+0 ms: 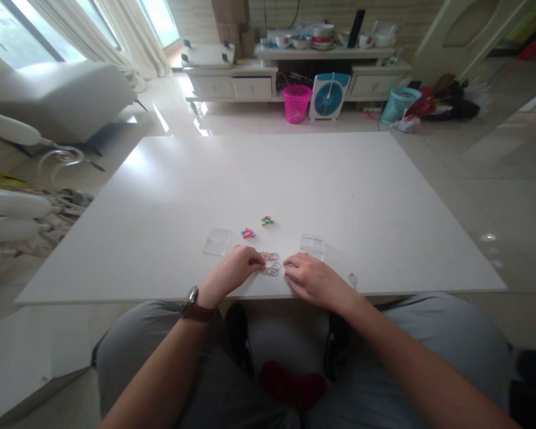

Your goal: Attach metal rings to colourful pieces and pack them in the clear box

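Near the front edge of the white table (268,173), my left hand (239,268) touches the left end of two short rows of small bands, its fingers closed. The upper row is pinkish bands (271,256); the lower row is grey and pale bands (273,270). My right hand (310,277) rests just right of the rows, fingers slightly apart, with nothing visible in them. A clear box (312,243) lies partly behind my right hand. Beyond the left hand sit a pink-purple cluster (248,233) and a multicoloured cluster (267,220) of small pieces.
A clear flat lid (217,241) lies left of the clusters. Right of my right hand is a small clear item (352,279). Across the floor stand a pink basket (297,104), a blue fan (330,97) and a light-blue basket (399,105) by a cabinet.
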A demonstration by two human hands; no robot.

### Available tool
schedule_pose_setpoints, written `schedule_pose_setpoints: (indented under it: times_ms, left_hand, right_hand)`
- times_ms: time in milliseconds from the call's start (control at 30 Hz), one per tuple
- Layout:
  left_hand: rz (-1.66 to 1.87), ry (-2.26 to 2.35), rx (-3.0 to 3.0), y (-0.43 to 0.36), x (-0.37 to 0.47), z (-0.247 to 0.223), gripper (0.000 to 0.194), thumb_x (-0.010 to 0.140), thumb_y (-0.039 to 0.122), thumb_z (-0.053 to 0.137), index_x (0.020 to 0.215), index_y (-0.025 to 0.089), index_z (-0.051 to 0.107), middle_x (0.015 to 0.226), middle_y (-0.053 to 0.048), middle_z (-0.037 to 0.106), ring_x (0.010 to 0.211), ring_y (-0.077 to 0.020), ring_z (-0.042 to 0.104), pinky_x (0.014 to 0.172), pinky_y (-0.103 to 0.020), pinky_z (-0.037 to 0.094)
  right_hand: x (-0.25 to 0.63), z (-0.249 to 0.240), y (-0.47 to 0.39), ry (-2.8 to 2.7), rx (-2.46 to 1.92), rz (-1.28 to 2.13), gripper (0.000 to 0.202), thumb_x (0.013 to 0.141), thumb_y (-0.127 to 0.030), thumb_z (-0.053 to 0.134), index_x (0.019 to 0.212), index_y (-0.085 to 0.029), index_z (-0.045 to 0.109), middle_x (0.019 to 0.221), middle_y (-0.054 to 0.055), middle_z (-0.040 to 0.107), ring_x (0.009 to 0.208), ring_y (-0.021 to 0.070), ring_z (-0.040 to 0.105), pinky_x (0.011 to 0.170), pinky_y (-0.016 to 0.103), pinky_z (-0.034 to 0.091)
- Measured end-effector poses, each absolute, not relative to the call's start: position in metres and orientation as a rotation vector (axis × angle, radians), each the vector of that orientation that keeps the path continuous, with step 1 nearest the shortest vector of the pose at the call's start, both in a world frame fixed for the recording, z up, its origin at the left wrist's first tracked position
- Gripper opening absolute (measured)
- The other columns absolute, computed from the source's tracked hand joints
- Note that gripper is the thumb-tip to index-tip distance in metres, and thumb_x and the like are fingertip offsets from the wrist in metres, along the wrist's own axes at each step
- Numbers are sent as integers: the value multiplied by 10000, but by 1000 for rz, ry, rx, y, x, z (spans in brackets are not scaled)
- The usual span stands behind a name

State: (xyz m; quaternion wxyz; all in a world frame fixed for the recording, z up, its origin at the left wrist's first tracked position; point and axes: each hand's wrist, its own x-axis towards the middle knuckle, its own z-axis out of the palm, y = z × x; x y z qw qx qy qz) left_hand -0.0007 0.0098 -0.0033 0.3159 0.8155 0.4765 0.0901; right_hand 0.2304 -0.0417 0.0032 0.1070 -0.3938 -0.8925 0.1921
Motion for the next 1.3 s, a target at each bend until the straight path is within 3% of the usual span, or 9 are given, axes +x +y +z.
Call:
schedule_pose_setpoints:
  times_ms: [367,600,800,967,1133,1300]
  left_hand:
    - [176,1284,2119,9,-12,2,133,766,254,671,859,188,739,761,-40,701,674,-161,614,623,-263,439]
    - [190,1214,2203,-1,4,3,112,725,108,609,760,181,685,687,-12,635,628,-134,544,610,-256,384]
    - [259,1152,2223,-2,12,3,137,770,95,552,734,175,658,699,-17,632,631,-127,523,609,-251,361]
    - [360,1182,2184,-1,12,10,142,850,191,548,825,177,687,724,-20,627,651,-126,538,628,-249,388]
    - [476,1205,2172,-1,13,17,209,918,256,507,851,173,686,766,-29,616,673,-126,536,652,-255,408]
    - [473,1218,2170,0,11,13,193,925,254,513,861,179,678,811,-30,628,692,-123,536,657,-252,405]
  right_hand:
    - [237,14,-39,-2620,-1214,562,108,913,-176,524,928,-175,631,1046,93,622,1001,214,550,881,353,462]
    - [250,19,-31,-2533,-1278,479,134,907,-169,523,945,-184,651,1065,94,624,1031,231,540,895,378,463]
    - [272,24,-20,-2452,-1450,337,144,925,-206,515,937,-182,656,1013,81,643,978,224,557,891,364,447]
    - [283,26,-15,-2467,-1550,343,146,913,-182,517,908,-174,663,916,73,645,914,217,562,855,361,444]
    - [271,25,-22,-2596,-1377,427,112,899,-190,552,903,-197,664,925,70,637,977,230,515,857,359,422]
    - [259,17,-29,-2666,-1514,315,65,879,-202,587,871,-188,650,956,98,644,1040,272,488,858,404,367]
